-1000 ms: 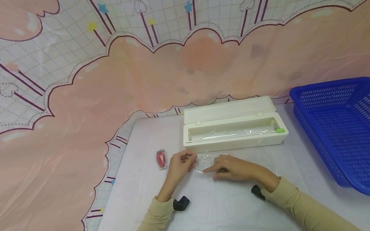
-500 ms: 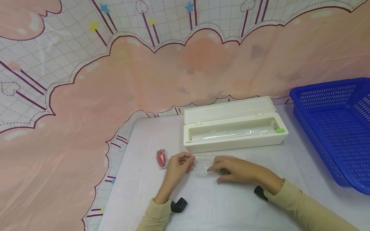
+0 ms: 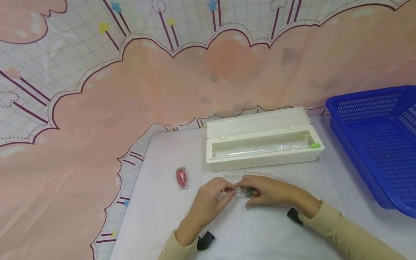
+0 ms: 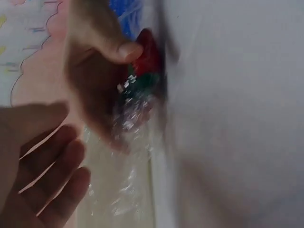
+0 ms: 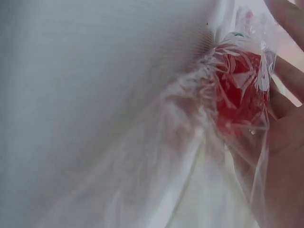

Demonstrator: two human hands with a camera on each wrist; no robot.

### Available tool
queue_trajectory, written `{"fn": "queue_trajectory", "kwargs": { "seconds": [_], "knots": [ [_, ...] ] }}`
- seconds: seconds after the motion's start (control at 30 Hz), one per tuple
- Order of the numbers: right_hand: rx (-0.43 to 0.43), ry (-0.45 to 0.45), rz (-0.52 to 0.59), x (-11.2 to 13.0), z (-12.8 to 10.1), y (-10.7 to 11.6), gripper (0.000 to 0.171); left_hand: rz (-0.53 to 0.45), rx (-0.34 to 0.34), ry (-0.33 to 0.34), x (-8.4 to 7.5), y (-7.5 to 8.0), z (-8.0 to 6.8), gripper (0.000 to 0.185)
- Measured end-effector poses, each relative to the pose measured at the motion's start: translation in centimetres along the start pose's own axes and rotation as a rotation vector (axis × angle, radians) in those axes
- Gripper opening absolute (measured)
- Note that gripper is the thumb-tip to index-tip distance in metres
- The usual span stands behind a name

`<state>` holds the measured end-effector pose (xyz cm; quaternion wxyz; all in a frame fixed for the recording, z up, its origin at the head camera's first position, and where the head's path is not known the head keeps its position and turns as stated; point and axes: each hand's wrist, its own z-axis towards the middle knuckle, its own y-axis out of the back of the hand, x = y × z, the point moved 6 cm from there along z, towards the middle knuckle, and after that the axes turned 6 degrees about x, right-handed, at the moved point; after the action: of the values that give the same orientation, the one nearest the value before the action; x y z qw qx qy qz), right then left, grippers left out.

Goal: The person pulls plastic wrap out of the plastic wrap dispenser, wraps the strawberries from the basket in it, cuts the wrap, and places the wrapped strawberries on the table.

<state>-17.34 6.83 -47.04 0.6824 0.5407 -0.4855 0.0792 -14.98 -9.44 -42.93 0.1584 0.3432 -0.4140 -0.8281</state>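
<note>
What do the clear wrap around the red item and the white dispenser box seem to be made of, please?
Clear wrap: thin plastic film, seemingly; glossy, crinkled, see-through. White dispenser box: likely rigid moulded plastic; smooth, slightly shiny, with hinged lid.

White table (image 3: 156, 216), cartoon-print cloth draped behind and along its left edge. On it: open cream film-dispenser box (image 3: 263, 159) toward the back; blue slotted basket (image 3: 373, 144) at right; wrapped red strawberry (image 3: 181, 177) at left; clear film (image 3: 292, 177) spread flat before the box.
</note>
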Motion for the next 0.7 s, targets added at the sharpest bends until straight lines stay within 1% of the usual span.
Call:
{"fn": "queue_trajectory", "kwargs": {
  "seconds": [0.03,0.07,0.1,0.13,0.2,0.3,0.43,0.53,0.7],
  "knots": [
    [0.005,-0.003,0.015,0.0,0.0,0.0,0.049,0.012,0.055,-0.030,-0.4,-0.7,0.1,0.015],
    [0.010,-0.006,0.025,-0.1,-0.1,0.0,0.048,0.025,0.098,-0.043,-0.6,-1.3,0.1,0.016],
    [0.014,-0.010,0.033,-0.1,-0.1,0.0,0.048,0.039,0.134,-0.040,-0.6,-1.8,0.2,0.019],
    [0.018,-0.010,0.040,-0.2,-0.1,0.0,0.048,0.060,0.155,-0.040,-0.7,-2.2,0.2,0.021],
    [0.020,-0.007,0.049,-0.2,-0.1,0.1,0.048,0.112,0.170,-0.036,-0.7,-2.7,0.2,0.026],
    [0.018,0.007,0.050,-0.3,-0.1,0.1,0.050,0.187,0.172,-0.032,-0.6,-2.9,0.2,0.034],
    [0.018,0.028,0.047,-0.4,-0.1,0.1,0.052,0.239,0.207,-0.009,-0.6,-3.3,0.4,0.040],
    [0.019,0.032,0.050,-0.4,-0.2,0.1,0.051,0.247,0.231,0.010,-0.6,-3.6,0.4,0.037],
    [0.018,0.003,0.074,-0.3,-0.3,-0.1,0.050,0.268,0.235,0.028,-0.6,-3.9,0.5,0.026]
  ]
}}
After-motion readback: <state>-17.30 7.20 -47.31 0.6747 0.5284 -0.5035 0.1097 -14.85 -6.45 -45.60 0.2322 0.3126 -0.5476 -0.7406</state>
